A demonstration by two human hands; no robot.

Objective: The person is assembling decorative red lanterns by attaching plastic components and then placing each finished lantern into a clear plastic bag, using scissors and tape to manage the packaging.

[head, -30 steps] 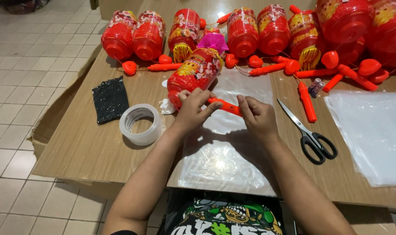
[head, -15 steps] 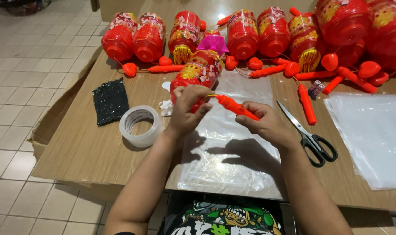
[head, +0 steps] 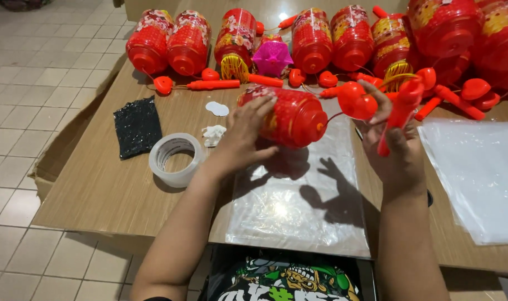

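Note:
My left hand (head: 244, 136) grips a red plastic lantern (head: 290, 114) lying on its side, lifted a little above a clear plastic bag (head: 298, 206) spread on the cardboard-covered table (head: 98, 189). My right hand (head: 396, 147) is raised to the right of it and holds a red handle stick (head: 398, 114) upright. A red heart-shaped piece (head: 357, 100) sits at the fingertips of that hand, joined to the lantern by a thin wire.
A row of red lanterns (head: 315, 39) with loose red sticks and hearts lines the far edge, with a pink lantern (head: 272, 57) among them. A tape roll (head: 175, 159) and a black glitter piece (head: 136, 127) lie left. More clear bags (head: 477, 178) lie right.
Both hands have lifted off the bag. The left hand has raised the lantern, and the right hand has swung the red stick and heart up and to the right.

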